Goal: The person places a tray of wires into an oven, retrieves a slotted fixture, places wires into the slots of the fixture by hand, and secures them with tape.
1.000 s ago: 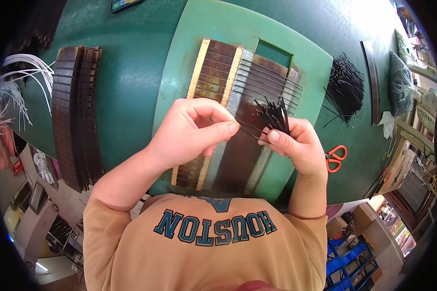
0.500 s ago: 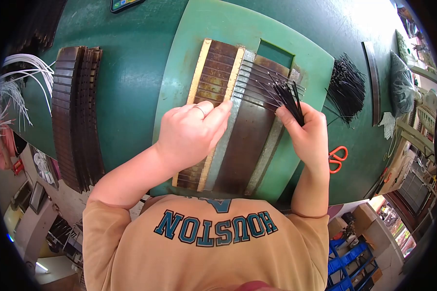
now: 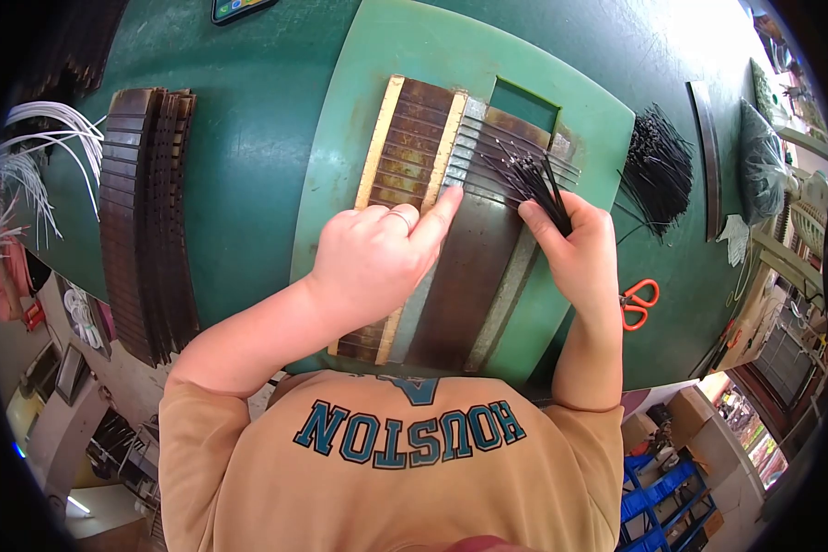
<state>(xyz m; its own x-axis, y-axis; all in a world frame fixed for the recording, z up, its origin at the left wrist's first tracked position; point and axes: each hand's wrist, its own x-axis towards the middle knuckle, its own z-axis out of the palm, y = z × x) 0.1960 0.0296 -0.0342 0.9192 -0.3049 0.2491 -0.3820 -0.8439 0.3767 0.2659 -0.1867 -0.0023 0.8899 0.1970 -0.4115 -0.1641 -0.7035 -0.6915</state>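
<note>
My left hand (image 3: 368, 262) lies palm down over the slotted frame, its index finger stretched to the pale metal strip (image 3: 463, 138) and the other fingers bent. Nothing shows in its grip; its palm is hidden. Several thin black wires (image 3: 524, 152) run across the frame from the notched yellow strip (image 3: 381, 138) to the right metal strip. My right hand (image 3: 575, 248) pinches a bundle of black wires (image 3: 545, 189) between thumb and fingers, their tips fanned up and left over the frame's right side. The frame rests on a green board (image 3: 336, 147).
Red-handled scissors (image 3: 638, 304) lie right of my right hand. Beyond are a pile of black wires (image 3: 658, 170), a dark bar (image 3: 706, 156) and a plastic bag (image 3: 762, 170). Stacked dark slotted strips (image 3: 143, 221), white cords (image 3: 60, 120) and a phone (image 3: 237, 7) lie left and behind.
My left hand first held a wire's end before my right hand, then moved up and left onto the frame; its index finger now points up-right. My right hand moved up and right with the bundle.
</note>
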